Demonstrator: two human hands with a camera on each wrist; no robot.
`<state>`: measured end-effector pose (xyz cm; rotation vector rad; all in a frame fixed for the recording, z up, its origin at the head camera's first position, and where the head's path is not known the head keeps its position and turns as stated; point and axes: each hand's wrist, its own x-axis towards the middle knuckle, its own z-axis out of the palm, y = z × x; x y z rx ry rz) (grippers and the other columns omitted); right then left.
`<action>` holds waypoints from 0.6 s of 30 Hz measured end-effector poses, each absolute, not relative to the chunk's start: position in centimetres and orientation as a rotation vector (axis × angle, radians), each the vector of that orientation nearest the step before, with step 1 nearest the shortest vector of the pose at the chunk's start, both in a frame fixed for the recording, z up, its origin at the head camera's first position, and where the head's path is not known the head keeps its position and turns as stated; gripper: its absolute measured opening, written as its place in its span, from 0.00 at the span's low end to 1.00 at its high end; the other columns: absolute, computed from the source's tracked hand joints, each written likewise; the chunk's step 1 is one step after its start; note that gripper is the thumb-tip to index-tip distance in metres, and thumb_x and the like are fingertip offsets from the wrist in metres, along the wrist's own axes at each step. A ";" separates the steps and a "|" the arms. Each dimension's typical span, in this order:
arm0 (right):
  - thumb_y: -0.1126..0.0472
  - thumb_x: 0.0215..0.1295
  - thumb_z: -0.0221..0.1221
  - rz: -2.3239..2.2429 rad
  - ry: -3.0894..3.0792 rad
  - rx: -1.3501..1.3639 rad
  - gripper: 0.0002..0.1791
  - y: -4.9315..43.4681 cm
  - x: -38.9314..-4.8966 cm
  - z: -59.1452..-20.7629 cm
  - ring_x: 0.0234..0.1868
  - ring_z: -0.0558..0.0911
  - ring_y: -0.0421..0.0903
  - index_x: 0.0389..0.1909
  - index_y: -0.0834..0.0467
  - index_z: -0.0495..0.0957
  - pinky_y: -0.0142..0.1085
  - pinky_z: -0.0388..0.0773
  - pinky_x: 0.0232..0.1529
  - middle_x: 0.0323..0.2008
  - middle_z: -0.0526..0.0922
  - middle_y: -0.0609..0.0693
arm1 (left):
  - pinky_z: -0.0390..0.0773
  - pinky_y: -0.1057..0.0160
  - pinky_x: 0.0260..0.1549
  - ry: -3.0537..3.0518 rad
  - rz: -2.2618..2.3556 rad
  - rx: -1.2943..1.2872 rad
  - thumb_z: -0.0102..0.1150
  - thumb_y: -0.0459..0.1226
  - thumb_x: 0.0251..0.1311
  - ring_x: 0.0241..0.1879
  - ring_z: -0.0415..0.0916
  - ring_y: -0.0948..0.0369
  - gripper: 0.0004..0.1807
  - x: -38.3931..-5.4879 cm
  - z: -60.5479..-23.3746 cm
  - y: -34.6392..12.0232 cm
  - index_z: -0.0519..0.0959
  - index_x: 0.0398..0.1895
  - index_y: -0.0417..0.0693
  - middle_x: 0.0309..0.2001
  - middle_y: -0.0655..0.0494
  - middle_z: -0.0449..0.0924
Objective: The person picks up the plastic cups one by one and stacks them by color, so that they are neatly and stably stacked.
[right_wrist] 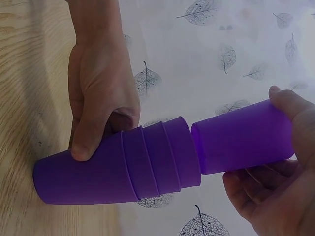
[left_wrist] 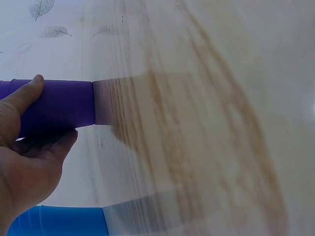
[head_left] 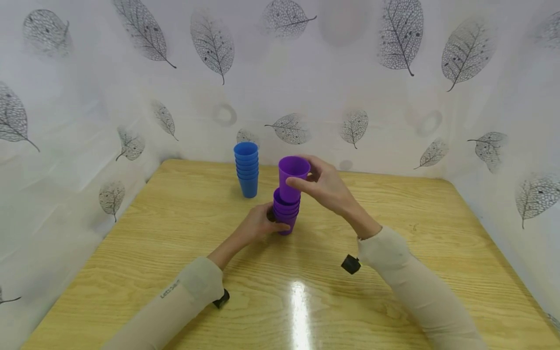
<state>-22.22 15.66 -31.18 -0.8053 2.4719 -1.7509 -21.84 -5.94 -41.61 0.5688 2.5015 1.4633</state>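
A short stack of nested purple cups (head_left: pixel 286 216) stands upright on the table. My left hand (head_left: pixel 259 222) grips its lowest cup, thumb on the near side; the left wrist view shows the thumb and fingers around the purple cup wall (left_wrist: pixel 61 105). Above the stack, my right hand (head_left: pixel 323 185) holds a single purple cup (head_left: pixel 294 177) between thumb and fingers, mouth upward. In the right wrist view, the base of this single cup (right_wrist: pixel 241 137) is right at the rim of the top stacked cup (right_wrist: pixel 182 152); whether it has entered is hard to tell.
Behind and to the left stands a taller stack of nested blue cups (head_left: pixel 247 170). The wooden table (head_left: pixel 175 218) meets a leaf-patterned white cloth (head_left: pixel 197 116) at its back and sides. Dark wrist-camera pieces hang below both sleeves.
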 end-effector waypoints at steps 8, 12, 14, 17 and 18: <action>0.54 0.68 0.69 -1.755 2.475 -0.795 0.31 15.4 -22.5 -31.7 0.48 0.86 0.51 0.69 0.55 0.73 0.47 0.84 0.53 0.55 0.83 0.51 | 0.76 0.50 0.63 2.527 1.452 0.564 0.77 0.37 0.58 0.57 0.81 0.50 0.31 -22.0 -41.8 -5.8 0.77 0.63 0.37 0.55 0.44 0.84; 0.54 0.67 0.69 -1.748 2.480 -0.794 0.31 15.4 -22.6 -32.0 0.48 0.87 0.51 0.69 0.55 0.73 0.47 0.84 0.52 0.54 0.83 0.51 | 0.76 0.50 0.63 2.525 1.451 0.561 0.77 0.37 0.58 0.57 0.80 0.50 0.32 -22.0 -41.8 -5.8 0.76 0.64 0.37 0.56 0.44 0.83; 0.54 0.67 0.69 -1.745 2.482 -0.799 0.31 15.4 -22.7 -32.2 0.47 0.87 0.51 0.69 0.55 0.73 0.47 0.84 0.51 0.54 0.83 0.51 | 0.76 0.50 0.63 2.526 1.448 0.562 0.77 0.37 0.58 0.57 0.80 0.51 0.32 -22.1 -41.9 -5.8 0.76 0.64 0.37 0.56 0.44 0.84; 0.54 0.67 0.69 -1.742 2.485 -0.799 0.31 15.3 -22.7 -32.3 0.47 0.87 0.51 0.69 0.56 0.73 0.47 0.84 0.51 0.54 0.83 0.51 | 0.76 0.50 0.63 2.528 1.446 0.555 0.77 0.37 0.58 0.57 0.81 0.51 0.32 -22.1 -41.9 -5.8 0.77 0.63 0.37 0.55 0.44 0.84; 0.54 0.67 0.69 -1.741 2.486 -0.799 0.31 15.3 -22.7 -32.4 0.47 0.87 0.51 0.69 0.56 0.73 0.47 0.84 0.51 0.54 0.83 0.51 | 0.76 0.50 0.63 2.527 1.445 0.553 0.77 0.37 0.58 0.57 0.81 0.51 0.32 -22.1 -41.9 -5.8 0.77 0.63 0.37 0.55 0.44 0.84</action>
